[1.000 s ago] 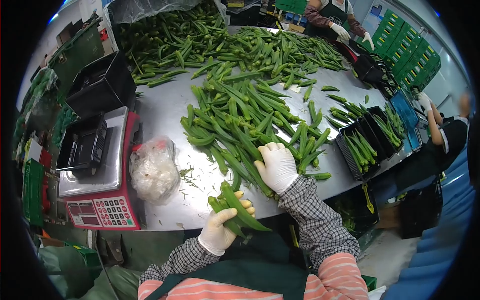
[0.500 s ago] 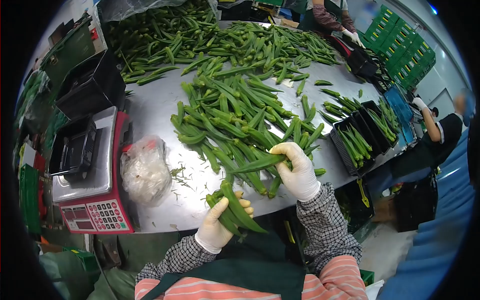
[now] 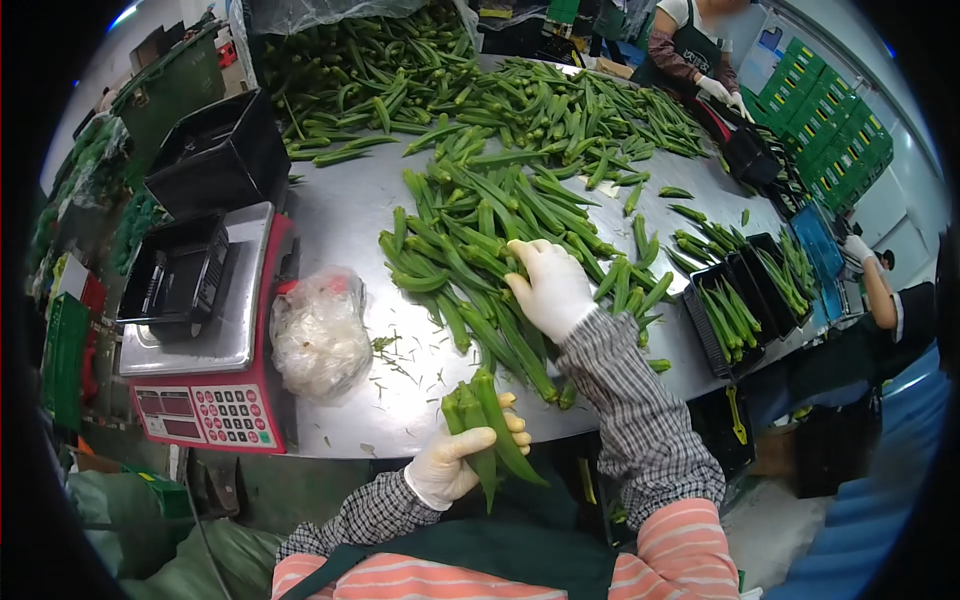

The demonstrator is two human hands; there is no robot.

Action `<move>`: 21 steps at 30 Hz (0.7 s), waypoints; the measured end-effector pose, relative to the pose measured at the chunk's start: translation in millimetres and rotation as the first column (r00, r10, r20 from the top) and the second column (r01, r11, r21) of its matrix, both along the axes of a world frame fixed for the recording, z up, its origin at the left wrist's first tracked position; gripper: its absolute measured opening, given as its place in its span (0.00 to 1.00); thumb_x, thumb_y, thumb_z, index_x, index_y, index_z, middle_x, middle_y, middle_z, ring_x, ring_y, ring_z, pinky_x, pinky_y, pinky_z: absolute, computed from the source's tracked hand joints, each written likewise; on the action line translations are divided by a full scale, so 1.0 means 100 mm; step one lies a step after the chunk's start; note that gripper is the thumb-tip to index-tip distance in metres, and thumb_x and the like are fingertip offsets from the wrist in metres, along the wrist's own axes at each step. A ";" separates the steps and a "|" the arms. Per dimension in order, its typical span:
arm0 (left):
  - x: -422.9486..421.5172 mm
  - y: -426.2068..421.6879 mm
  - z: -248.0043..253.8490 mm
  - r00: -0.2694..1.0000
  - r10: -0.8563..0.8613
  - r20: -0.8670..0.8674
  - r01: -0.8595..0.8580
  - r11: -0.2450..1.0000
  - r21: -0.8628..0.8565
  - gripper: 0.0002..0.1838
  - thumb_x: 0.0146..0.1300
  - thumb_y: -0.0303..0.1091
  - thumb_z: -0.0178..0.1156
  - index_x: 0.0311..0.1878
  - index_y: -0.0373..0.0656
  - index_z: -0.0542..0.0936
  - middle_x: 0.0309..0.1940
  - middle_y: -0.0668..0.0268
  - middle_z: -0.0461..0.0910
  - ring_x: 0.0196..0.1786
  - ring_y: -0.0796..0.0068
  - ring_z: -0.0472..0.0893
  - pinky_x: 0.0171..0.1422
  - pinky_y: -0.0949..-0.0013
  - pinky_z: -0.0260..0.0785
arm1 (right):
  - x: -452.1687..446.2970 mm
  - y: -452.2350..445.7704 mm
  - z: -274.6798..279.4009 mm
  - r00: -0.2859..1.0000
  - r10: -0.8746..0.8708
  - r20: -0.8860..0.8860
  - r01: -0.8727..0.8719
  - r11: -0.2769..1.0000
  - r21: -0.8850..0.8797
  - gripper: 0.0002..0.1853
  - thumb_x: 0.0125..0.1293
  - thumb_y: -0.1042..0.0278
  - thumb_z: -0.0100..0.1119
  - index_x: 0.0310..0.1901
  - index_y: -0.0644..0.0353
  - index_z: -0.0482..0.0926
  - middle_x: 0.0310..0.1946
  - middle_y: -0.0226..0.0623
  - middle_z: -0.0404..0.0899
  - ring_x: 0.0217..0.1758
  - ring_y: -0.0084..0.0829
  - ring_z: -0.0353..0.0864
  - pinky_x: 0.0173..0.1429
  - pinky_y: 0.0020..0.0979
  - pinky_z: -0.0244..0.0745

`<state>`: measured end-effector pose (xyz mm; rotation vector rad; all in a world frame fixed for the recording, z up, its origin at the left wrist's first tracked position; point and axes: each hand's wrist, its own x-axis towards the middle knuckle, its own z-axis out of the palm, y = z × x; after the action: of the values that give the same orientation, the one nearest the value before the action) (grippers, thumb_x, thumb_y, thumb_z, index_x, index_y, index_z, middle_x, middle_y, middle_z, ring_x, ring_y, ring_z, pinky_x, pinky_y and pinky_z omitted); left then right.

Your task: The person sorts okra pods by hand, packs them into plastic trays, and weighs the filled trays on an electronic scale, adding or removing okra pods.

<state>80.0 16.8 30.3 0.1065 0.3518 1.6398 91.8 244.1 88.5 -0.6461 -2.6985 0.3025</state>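
In a white glove, my left hand [image 3: 455,462] is wrapped round several okra pods [image 3: 482,425], held upright at the table's front edge. My right hand [image 3: 548,285], gloved too, reaches into the near side of the okra pile [image 3: 470,225], thumb and fingers bent over the pods; whether it grips one is hidden. Loose pods lie on both sides of that hand. To the left, a crumpled clear plastic bag [image 3: 320,335] rests on the metal table [image 3: 400,410]. Beside it, an empty black tray [image 3: 175,270] sits on the red scale [image 3: 210,415].
Black trays with okra [image 3: 728,318] stand at the right edge. A black crate [image 3: 220,155] is behind the scale. A large okra heap [image 3: 370,75] covers the back. One co-worker [image 3: 695,55] stands at the far right, another [image 3: 885,300] at the right. Green crates [image 3: 825,120] are stacked behind.
My right hand lifted a pod off the pile toward my left hand, and is now back at the pile without that pod in sight. The bundle in my left hand looks fuller and more upright.
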 end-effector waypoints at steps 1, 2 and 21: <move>0.00 -0.03 0.00 0.999 0.018 -0.039 -0.018 1.000 0.015 0.26 0.60 0.25 0.56 0.62 0.36 0.63 0.48 0.54 0.76 0.52 0.58 0.77 0.61 0.54 0.68 | -0.11 0.11 -0.10 0.999 -0.027 0.037 0.027 0.999 -0.021 0.16 0.58 0.65 0.58 0.48 0.59 0.76 0.42 0.43 0.76 0.49 0.43 0.74 0.55 0.40 0.68; -0.01 -0.06 0.01 0.996 0.036 -0.079 -0.034 0.999 0.031 0.26 0.60 0.25 0.55 0.62 0.36 0.63 0.48 0.53 0.75 0.53 0.56 0.76 0.62 0.52 0.67 | -0.17 0.22 -0.17 0.995 -0.054 0.080 0.053 0.999 0.009 0.13 0.58 0.62 0.57 0.44 0.55 0.78 0.41 0.41 0.77 0.48 0.39 0.76 0.52 0.39 0.71; -0.80 -0.71 1.15 -0.121 0.637 -0.761 -0.532 0.606 0.591 0.32 0.51 0.34 0.68 0.57 0.35 0.66 0.41 0.58 0.75 0.46 0.66 0.76 0.53 0.62 0.69 | 0.73 0.01 0.33 0.922 -0.084 -0.379 -0.267 0.570 -0.777 0.12 0.64 0.68 0.48 0.33 0.68 0.77 0.28 0.33 0.79 0.33 0.22 0.75 0.41 0.24 0.69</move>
<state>-0.5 -54.0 145.5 1.3322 1.5342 2.3325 165.0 245.4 121.1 -0.5712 -2.0820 1.6129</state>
